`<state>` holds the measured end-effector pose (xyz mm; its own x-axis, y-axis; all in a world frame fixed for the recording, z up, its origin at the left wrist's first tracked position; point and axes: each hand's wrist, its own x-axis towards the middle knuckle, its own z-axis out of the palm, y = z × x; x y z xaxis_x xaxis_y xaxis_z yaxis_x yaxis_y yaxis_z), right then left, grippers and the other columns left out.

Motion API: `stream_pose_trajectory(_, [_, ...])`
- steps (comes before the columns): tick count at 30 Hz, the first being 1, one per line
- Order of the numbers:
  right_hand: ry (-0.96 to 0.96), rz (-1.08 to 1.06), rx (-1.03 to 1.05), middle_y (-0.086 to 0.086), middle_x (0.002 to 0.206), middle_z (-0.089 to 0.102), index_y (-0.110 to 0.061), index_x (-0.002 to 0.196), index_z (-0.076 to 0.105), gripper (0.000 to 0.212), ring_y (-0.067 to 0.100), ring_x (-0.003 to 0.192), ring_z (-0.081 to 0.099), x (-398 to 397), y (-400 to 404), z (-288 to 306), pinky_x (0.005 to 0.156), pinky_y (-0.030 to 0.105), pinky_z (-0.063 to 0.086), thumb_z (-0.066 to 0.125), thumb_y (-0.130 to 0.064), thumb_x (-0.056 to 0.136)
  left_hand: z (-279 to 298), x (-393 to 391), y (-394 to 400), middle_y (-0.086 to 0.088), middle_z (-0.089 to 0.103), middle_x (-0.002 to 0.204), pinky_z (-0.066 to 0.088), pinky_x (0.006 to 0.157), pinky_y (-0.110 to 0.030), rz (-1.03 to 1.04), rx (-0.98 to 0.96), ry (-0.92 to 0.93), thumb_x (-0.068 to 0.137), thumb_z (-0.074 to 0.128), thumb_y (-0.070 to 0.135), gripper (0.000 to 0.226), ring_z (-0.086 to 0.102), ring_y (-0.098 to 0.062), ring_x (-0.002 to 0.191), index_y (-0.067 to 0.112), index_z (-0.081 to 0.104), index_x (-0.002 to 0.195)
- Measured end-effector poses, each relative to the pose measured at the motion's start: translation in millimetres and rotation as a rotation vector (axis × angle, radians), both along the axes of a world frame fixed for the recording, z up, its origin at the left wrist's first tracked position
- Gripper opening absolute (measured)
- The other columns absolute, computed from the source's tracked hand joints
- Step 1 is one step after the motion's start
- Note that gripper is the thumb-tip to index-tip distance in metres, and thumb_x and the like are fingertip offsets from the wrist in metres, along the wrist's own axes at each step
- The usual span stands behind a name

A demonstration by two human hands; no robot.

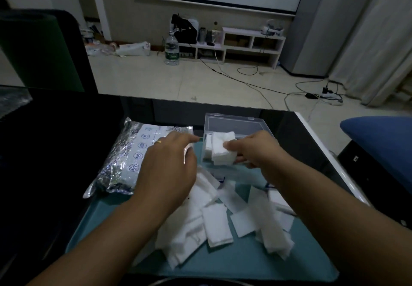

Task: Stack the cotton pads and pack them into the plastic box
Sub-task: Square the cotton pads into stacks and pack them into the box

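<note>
A clear plastic box (234, 122) with its lid raised stands at the far middle of the teal mat (245, 261). My right hand (254, 149) pinches a stack of white cotton pads (223, 149) at the box's front opening, and a few pads (208, 146) stand inside behind it. My left hand (171, 163) hovers just left of the box, fingers relaxed, index finger stretched toward the box's near left corner. Several loose cotton pads (217, 225) lie scattered on the mat below my hands.
A silver foil package (124, 158) lies on the mat left of the box. The dark table ends at a white edge (330, 163) on the right. A blue cushion (383, 143) sits beyond it.
</note>
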<state>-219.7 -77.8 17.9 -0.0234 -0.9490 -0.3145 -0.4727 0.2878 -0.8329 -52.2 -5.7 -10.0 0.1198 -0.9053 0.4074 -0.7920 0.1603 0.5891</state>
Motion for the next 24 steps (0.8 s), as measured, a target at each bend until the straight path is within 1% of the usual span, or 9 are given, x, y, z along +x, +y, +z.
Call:
stream_pose_trajectory(3, [0.124,-0.009,0.048,0.009,0.099,0.063,-0.003,0.115,0.058,0.045,0.015,0.071,0.055,7,-12,-10,0.051,0.024,0.038,0.076,-0.028,0.082,-12,8,-6,0.001,0.064,0.120,0.044,0.094,-0.040,-0.077,0.067,-0.262,0.087,0.046,0.023,0.038,0.059,-0.024,0.109,0.021,0.066,0.120])
stream_pose_trajectory(7, [0.143,0.004,0.056,0.006,0.088,0.063,-0.005,0.104,0.063,0.033,0.013,0.069,0.056,9,-12,-20,0.050,0.022,0.035,0.075,-0.026,0.083,-16,6,-9,0.003,0.056,0.136,0.035,0.107,-0.041,-0.211,0.139,-0.456,0.091,0.040,0.032,0.046,0.048,-0.022,0.127,0.025,0.056,0.133])
stream_pose_trajectory(10, [0.164,0.011,0.048,0.006,0.084,0.061,-0.005,0.101,0.063,0.029,0.014,0.068,0.057,11,-10,-25,0.051,0.022,0.038,0.075,-0.025,0.082,-18,5,-10,0.003,0.052,0.142,0.036,0.110,-0.045,-0.273,0.175,-0.533,0.090,0.029,0.036,0.052,0.046,-0.024,0.132,0.025,0.052,0.136])
stream_pose_trajectory(12, [0.193,0.002,0.039,0.005,0.083,0.059,-0.006,0.102,0.061,0.031,0.015,0.069,0.057,12,-10,-29,0.051,0.023,0.041,0.075,-0.025,0.082,-20,4,-10,0.003,0.051,0.144,0.037,0.109,-0.049,-0.288,0.192,-0.586,0.090,0.032,0.034,0.051,0.046,-0.026,0.133,0.026,0.051,0.136])
stream_pose_trajectory(13, [0.219,0.008,0.034,0.005,0.083,0.059,-0.007,0.101,0.061,0.031,0.014,0.068,0.057,12,-11,-32,0.051,0.023,0.042,0.075,-0.027,0.082,-20,3,-9,0.003,0.050,0.146,0.035,0.111,-0.049,-0.298,0.212,-0.610,0.090,0.034,0.033,0.050,0.045,-0.027,0.135,0.026,0.050,0.138])
stream_pose_trajectory(15, [0.285,0.035,0.012,0.005,0.082,0.061,-0.008,0.099,0.062,0.033,0.015,0.067,0.059,13,-15,-40,0.054,0.024,0.047,0.074,-0.033,0.082,-19,2,-7,0.006,0.039,0.154,0.024,0.117,-0.048,-0.322,0.250,-0.650,0.093,0.032,0.032,0.052,0.033,-0.025,0.143,0.029,0.042,0.144])
stream_pose_trajectory(18, [0.384,0.066,-0.012,0.005,0.078,0.062,-0.011,0.093,0.062,0.034,0.017,0.067,0.060,14,-17,-51,0.068,0.033,0.057,0.071,-0.041,0.082,-22,2,-7,0.012,0.025,0.159,0.007,0.121,-0.044,-0.336,0.280,-0.688,0.101,0.030,0.030,0.050,0.015,-0.019,0.149,0.032,0.028,0.151])
stream_pose_trajectory(20, [0.435,0.086,-0.046,0.005,0.077,0.064,-0.012,0.087,0.064,0.035,0.021,0.072,0.064,15,-18,-56,0.077,0.041,0.058,0.067,-0.047,0.083,-23,1,-6,0.011,0.024,0.159,0.005,0.121,-0.042,-0.324,0.277,-0.707,0.101,0.032,0.029,0.052,0.015,-0.019,0.149,0.031,0.024,0.152])
stream_pose_trajectory(24, [0.449,0.050,-0.102,0.006,0.078,0.067,-0.012,0.088,0.068,0.045,0.024,0.076,0.065,13,-17,-60,0.079,0.043,0.057,0.053,-0.054,0.090,-21,-3,-3,0.006,0.024,0.160,0.004,0.120,-0.042,-0.308,0.262,-0.738,0.100,0.034,0.027,0.054,0.017,-0.021,0.148,0.026,0.023,0.153])
